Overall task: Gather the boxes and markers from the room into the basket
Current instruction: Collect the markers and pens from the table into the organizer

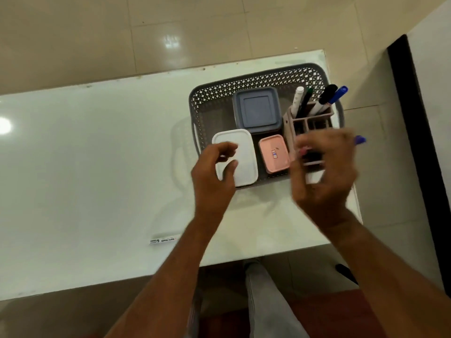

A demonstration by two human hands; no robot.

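A grey perforated basket (pixel 246 82) sits at the table's far right. Inside it lie a grey lidded box (pixel 256 109), a white lidded box (pixel 244 157) and a small pink box (pixel 273 153). A beige pen holder (pixel 310 119) in the basket holds several markers (pixel 327 98). My left hand (pixel 214 176) hovers over the white box, fingers curled, holding nothing. My right hand (pixel 322 172) is blurred over the holder, closed around markers; a blue cap (pixel 360 139) sticks out to its right. One white marker (pixel 164 239) lies loose on the table, near the front.
The white table (pixel 85 154) ends just right of the basket. Tiled floor lies beyond the far edge. A dark vertical strip (pixel 415 142) stands at the right. My legs (pixel 263 301) show below the table's near edge.
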